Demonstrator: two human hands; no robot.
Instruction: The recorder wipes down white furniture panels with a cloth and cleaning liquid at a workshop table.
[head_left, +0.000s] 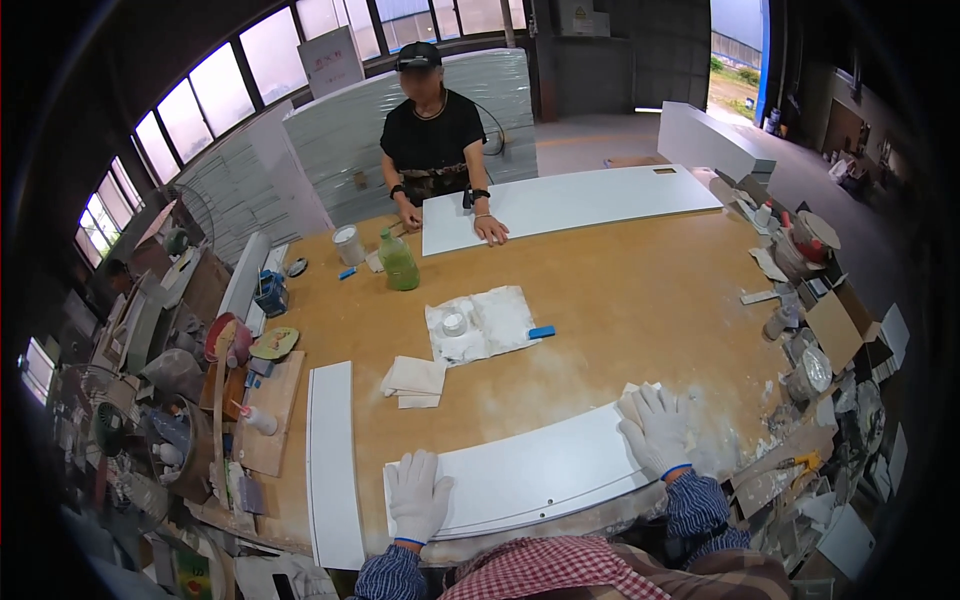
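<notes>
A long white board [540, 472] lies along the near edge of the table, with two small dark holes by its near edge. My left hand [418, 495], in a white glove, rests flat on the board's left end, fingers stretched out. At the right end my gloved right hand [657, 425] lies flat with its fingers spread. A beige sheet [630, 389] peeks out by its fingertips; how much of it lies under the palm is hidden. Left of my left hand, a narrow white strip [333, 460] lies lengthwise. Beyond the board is a folded beige sheet [415, 380].
Mid-table, a small tub [454, 326] stands on a white-smeared cloth [505, 310] beside a blue block [541, 332]. A green bottle [398, 262] and white can [347, 244] stand farther back. Opposite, a person [435, 140] leans on another white board [580, 205]. Clutter lines both sides.
</notes>
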